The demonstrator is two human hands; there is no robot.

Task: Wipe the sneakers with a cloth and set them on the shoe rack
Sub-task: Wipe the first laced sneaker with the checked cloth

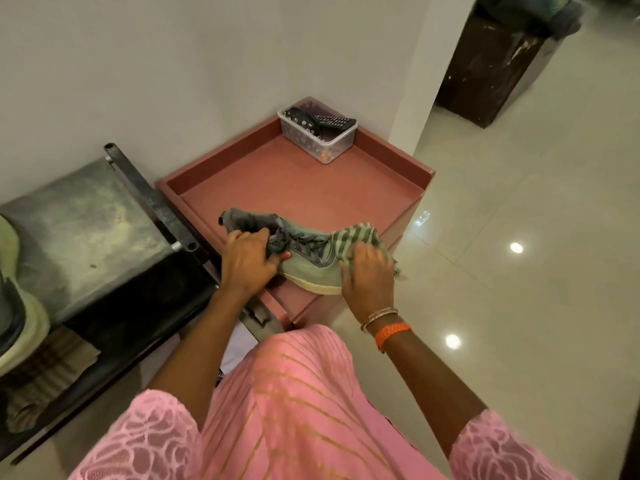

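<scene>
Both hands work one green-grey sneaker (pixel 304 261) at the near corner of the pink tray-top stand (pixel 301 188): left hand (pixel 247 263) grips the collar and laces to brace it, right hand (pixel 367 275) clutches the striped green cloth (pixel 356 233) over the toe, likely mid-wipe. Sneaker lies on its side, sole toward the person, overhanging the stand's raised rim, so the left-hand hold probably keeps it from tipping off. Clear plastic box (pixel 317 133) with remotes sits at the far corner, well apart. Second sneaker (pixel 17 306) is on the dark metal shoe rack (pixel 86 216) at left, just beside the stand; bare rack top between gives room to set this one. Open tiled floor (pixel 519 271) to the right.
</scene>
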